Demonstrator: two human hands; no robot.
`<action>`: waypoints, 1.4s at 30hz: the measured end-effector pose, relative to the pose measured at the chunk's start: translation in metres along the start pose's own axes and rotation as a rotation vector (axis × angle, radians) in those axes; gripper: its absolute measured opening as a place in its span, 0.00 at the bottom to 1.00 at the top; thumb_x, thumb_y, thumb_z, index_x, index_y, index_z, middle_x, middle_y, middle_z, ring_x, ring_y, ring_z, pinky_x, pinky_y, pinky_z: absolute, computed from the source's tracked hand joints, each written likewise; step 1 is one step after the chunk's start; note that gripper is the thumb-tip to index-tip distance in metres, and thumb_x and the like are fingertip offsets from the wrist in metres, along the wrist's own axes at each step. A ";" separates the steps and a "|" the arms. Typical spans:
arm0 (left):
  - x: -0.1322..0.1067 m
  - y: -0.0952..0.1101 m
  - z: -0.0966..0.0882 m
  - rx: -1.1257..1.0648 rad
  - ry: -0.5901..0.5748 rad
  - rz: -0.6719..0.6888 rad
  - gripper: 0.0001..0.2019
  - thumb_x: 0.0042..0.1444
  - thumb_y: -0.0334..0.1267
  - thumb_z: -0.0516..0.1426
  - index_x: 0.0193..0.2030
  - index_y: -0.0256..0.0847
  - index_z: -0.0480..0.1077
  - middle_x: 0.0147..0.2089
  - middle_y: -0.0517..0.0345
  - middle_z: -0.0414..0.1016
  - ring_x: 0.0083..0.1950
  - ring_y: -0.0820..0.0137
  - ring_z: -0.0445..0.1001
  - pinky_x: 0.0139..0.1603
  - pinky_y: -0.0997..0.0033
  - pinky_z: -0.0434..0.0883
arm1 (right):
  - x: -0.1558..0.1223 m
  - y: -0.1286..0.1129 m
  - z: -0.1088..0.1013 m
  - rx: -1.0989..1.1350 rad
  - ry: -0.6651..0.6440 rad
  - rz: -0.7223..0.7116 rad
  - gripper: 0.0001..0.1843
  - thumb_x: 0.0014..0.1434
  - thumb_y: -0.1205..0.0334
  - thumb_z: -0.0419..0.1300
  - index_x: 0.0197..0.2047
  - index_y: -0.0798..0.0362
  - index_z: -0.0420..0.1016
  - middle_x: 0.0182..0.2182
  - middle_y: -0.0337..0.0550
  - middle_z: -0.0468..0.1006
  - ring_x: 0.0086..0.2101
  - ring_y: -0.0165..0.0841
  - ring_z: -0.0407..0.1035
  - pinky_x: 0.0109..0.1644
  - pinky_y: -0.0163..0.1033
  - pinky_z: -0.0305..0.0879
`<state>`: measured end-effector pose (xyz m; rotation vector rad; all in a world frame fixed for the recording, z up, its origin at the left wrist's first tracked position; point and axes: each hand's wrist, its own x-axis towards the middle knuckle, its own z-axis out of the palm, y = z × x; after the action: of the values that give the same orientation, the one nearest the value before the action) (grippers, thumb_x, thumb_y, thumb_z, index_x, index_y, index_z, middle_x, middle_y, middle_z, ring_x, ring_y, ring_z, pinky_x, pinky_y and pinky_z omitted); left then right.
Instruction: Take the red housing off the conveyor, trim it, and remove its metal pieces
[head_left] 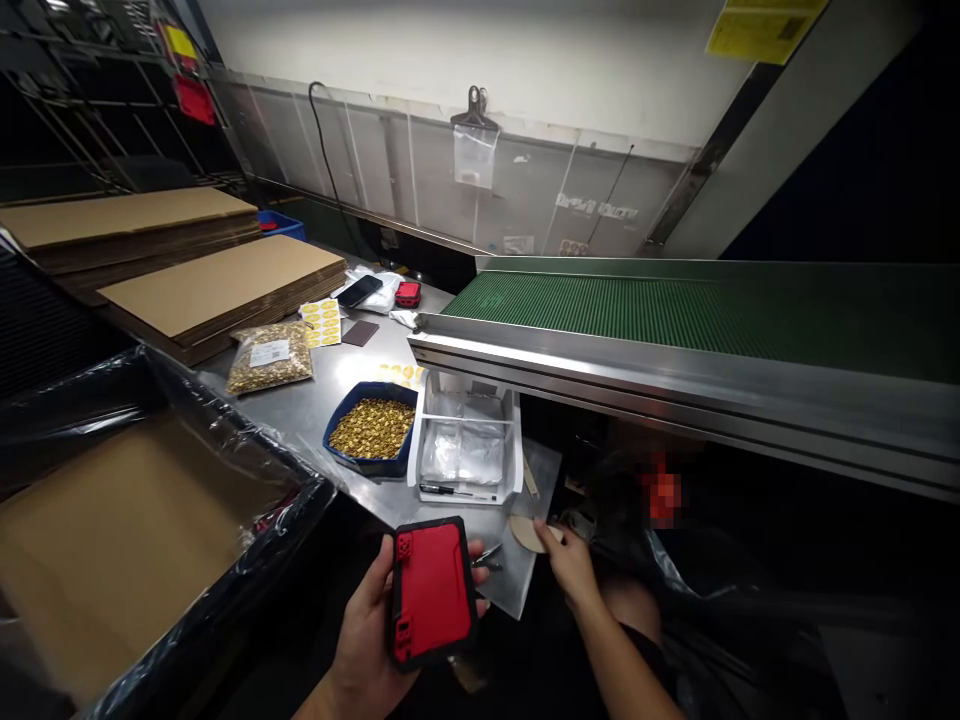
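Note:
My left hand point(367, 620) grips a red case with a black rim point(435, 590), its thumb along one side and fingertips showing at the other. Over the table's front corner, my right hand point(568, 558) pinches the edge of a flat, round, beige pad point(527, 532); its material cannot be made out. Between the two hands lies a small dark metal tool point(487, 556), partly behind the left fingers. Just beyond them stands a white divided tray point(516, 462) holding clear plastic bags point(461, 452) and a pen point(439, 489). Beside it is a blue bin point(334, 430) of small gold pieces point(373, 428).
A green conveyor belt point(600, 308) with a metal side rail runs off to the right. Stacked cardboard sheets point(225, 280), a bag of gold pieces point(271, 358), a phone point(360, 291) and a smaller red case point(407, 293) occupy the back left. A black-lined box point(292, 520) stands at left.

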<state>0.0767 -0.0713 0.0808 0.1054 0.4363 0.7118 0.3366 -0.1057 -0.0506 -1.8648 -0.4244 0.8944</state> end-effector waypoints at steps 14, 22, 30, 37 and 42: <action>-0.007 -0.019 0.003 0.081 0.094 0.017 0.34 0.61 0.55 0.58 0.69 0.42 0.58 0.53 0.45 0.79 0.49 0.56 0.78 0.49 0.62 0.75 | -0.160 -0.120 -0.002 0.038 -0.319 -0.540 0.13 0.55 0.60 0.67 0.43 0.49 0.70 0.35 0.41 0.77 0.34 0.34 0.74 0.36 0.35 0.73; -0.009 -0.023 0.010 0.197 0.074 0.122 0.35 0.62 0.53 0.58 0.72 0.44 0.53 0.52 0.47 0.78 0.51 0.53 0.77 0.54 0.57 0.71 | -0.164 -0.133 0.004 -0.167 -0.522 -0.789 0.08 0.60 0.67 0.61 0.43 0.49 0.76 0.36 0.42 0.78 0.36 0.33 0.73 0.39 0.39 0.70; -0.012 -0.022 0.008 0.326 0.141 0.099 0.32 0.62 0.54 0.57 0.68 0.39 0.61 0.47 0.46 0.80 0.43 0.56 0.79 0.48 0.61 0.73 | -0.165 -0.140 -0.001 -0.281 -0.537 -0.867 0.04 0.60 0.64 0.60 0.39 0.52 0.76 0.29 0.43 0.76 0.31 0.33 0.71 0.34 0.39 0.65; -0.009 -0.024 0.012 0.292 0.155 0.036 0.28 0.62 0.52 0.58 0.63 0.38 0.67 0.51 0.46 0.79 0.51 0.57 0.77 0.51 0.67 0.71 | -0.158 -0.135 -0.002 -0.274 -0.512 -0.845 0.05 0.60 0.64 0.59 0.40 0.51 0.76 0.30 0.43 0.76 0.32 0.33 0.71 0.35 0.39 0.64; -0.009 -0.026 0.004 0.298 0.202 0.038 0.29 0.61 0.52 0.58 0.64 0.38 0.66 0.48 0.47 0.80 0.51 0.56 0.77 0.49 0.66 0.72 | -0.160 -0.129 -0.001 -0.273 -0.511 -0.826 0.06 0.60 0.65 0.59 0.40 0.51 0.76 0.31 0.43 0.76 0.33 0.34 0.71 0.37 0.40 0.65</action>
<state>0.0881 -0.0969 0.0814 0.3248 0.7339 0.6936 0.2426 -0.1489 0.1270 -1.4393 -1.5591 0.7301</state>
